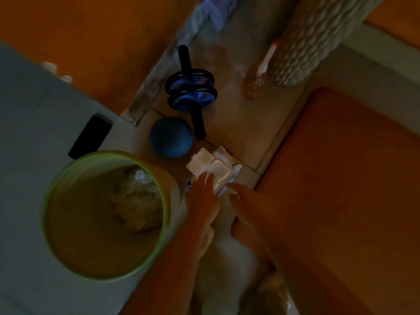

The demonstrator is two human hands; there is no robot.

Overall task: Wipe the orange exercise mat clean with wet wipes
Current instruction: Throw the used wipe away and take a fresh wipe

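**kneeling_k:** The orange exercise mat [341, 178] lies flat on the floor, right beside the right hand [242, 201], and nothing is on it. The wipe pack [213, 169] sits just past both hands' fingertips, off the mat's corner, with its lid flipped up. My guess is it's parked there so a sheet can go straight onto the mat.

**rollout_ray:** What are the hands actually doing?

**kneeling_k:** The left hand [202, 196] has its fingers laid straight on top of the pack, so that grip is apart and just pressing. I reckon it's pinning the pack down so it doesn't lift when a sheet gets pulled. The right hand is at the pack's near edge. It's too dark to say whether that grip is pinching a wipe or holding nothing, so I can't tell.

**rollout_ray:** And the bin?

**kneeling_k:** The green bin [104, 214] stands just left of the left grip with crumpled white wipes [136, 201] inside, probably kept close for dumping used ones. Beyond the grips there's a blue ball [171, 137] near the pack, then an ab roller [191, 87] further out. A dark phone [91, 135] lies off beyond the bin, well clear of the wiping.
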